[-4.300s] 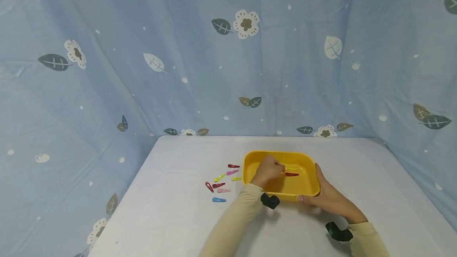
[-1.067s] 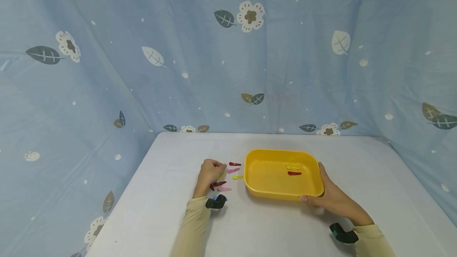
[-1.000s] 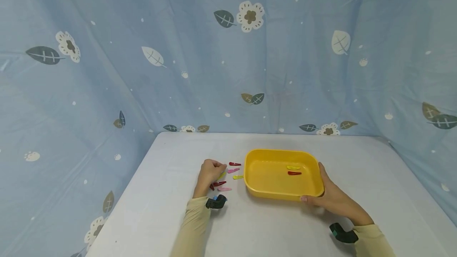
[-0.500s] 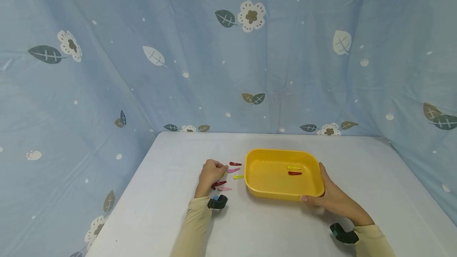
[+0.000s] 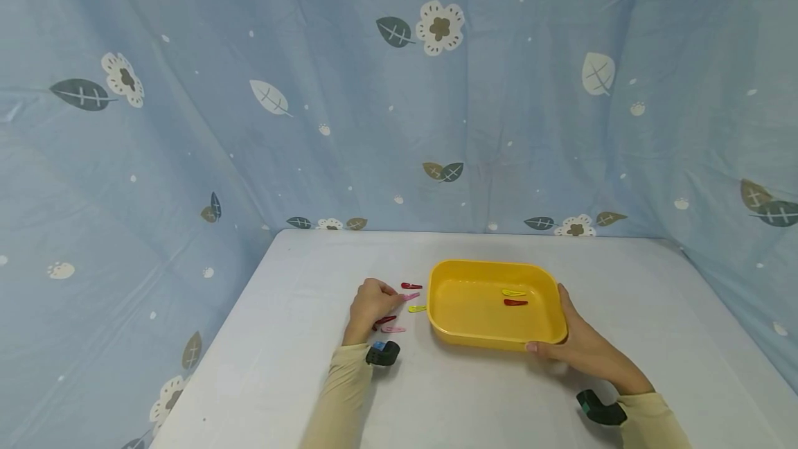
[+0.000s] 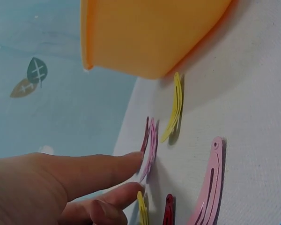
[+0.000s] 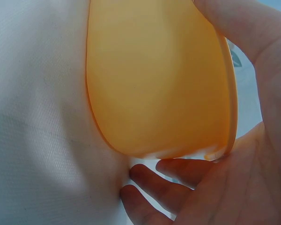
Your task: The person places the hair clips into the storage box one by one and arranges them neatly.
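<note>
My left hand [image 5: 373, 305] is over a scatter of snap hair clips left of the tray. Its fingertips are at the near end of a pink hair clip [image 6: 153, 140], with a gap between the fingers in the left wrist view. A red hair clip [image 5: 411, 286] lies just behind it, and a yellow hair clip [image 5: 417, 309] lies close to the tray. My right hand [image 5: 589, 350] grips the yellow plastic tray [image 5: 486, 339] at its right near corner, thumb at the front side. Inside the tray lie a yellow clip [image 5: 514, 293] and a red clip [image 5: 515, 303].
Nearer me are a light pink clip [image 5: 393, 330], a dark red clip [image 5: 385, 319] and a blue clip [image 5: 377, 345], partly hidden by the left wrist's camera. Another yellow clip [image 6: 142, 208] lies under the left hand. A patterned blue curtain [image 5: 349, 89] hangs behind the white table [image 5: 474, 407].
Earlier my left hand was inside the tray; it then came out to the clips on the left. Over the last second it has shifted slightly right, to the pink clip. The right hand keeps its grip.
</note>
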Tool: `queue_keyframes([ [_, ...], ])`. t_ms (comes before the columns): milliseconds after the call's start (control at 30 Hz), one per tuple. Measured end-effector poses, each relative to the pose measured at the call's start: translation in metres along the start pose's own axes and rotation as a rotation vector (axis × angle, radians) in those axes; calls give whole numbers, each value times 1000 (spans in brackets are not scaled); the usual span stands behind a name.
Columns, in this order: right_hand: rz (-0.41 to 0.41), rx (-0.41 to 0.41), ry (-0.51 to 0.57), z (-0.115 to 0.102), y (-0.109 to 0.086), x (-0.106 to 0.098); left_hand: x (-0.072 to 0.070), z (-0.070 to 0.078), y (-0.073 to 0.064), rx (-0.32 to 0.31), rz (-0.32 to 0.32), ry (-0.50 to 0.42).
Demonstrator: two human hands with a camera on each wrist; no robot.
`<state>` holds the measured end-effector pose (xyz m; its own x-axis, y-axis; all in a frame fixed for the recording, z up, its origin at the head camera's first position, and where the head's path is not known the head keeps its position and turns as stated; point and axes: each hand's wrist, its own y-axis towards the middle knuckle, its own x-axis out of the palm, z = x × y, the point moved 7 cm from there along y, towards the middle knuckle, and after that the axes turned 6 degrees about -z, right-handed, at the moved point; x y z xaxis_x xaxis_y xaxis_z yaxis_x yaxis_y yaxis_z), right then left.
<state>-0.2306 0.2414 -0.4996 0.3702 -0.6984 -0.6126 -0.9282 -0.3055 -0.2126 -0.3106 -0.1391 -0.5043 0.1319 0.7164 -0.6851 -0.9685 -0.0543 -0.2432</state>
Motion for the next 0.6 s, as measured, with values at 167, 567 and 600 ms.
queue_keyframes([
  [167, -6, 14, 1, 1, 0, 0, 3, 1, 1, -25, 0, 21],
  [567, -9, 31, -5, -1, -2, 0, 6, 0, 5, -47, 6, 64],
  [600, -9, 32, -5, -1, -2, 0, 6, 0, 5, -45, 4, 66],
])
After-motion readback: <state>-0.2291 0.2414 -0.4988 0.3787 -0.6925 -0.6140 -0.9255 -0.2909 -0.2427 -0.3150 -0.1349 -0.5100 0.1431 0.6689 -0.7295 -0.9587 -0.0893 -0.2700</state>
